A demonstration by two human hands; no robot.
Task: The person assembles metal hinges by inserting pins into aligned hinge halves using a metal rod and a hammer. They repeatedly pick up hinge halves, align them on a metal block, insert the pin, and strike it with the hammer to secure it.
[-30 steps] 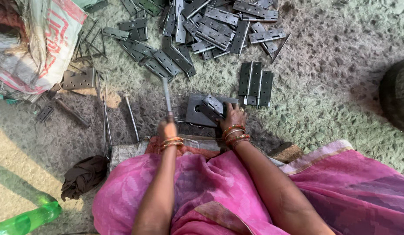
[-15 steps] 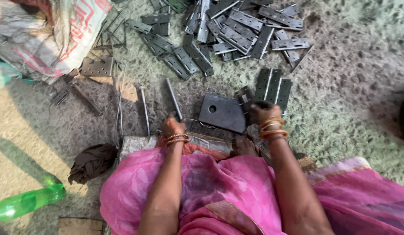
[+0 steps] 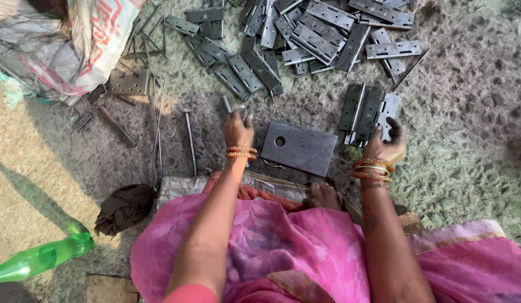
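Many loose hinges [image 3: 305, 33] wait unsorted; right hand [image 3: 387, 147] clamps one atop a small stack [image 3: 364, 112], left hand [image 3: 238, 129] gripping a rod [image 3: 227, 104].

Above the steel block [image 3: 298, 147] lies a heap of hinges [image 3: 305, 31]. Left of it, two rods [image 3: 190, 140], then a brown cloth [image 3: 124, 207] and green bottle [image 3: 39, 259]; a sack [image 3: 58, 39] far upper left.

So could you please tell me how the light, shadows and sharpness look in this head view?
Head view: daylight, sunlit ground at lower left, with the person's broad shadow across the ground around the left hand and the metal block; hinge pile evenly lit and sharp; right hand slightly soft; no strong glare.
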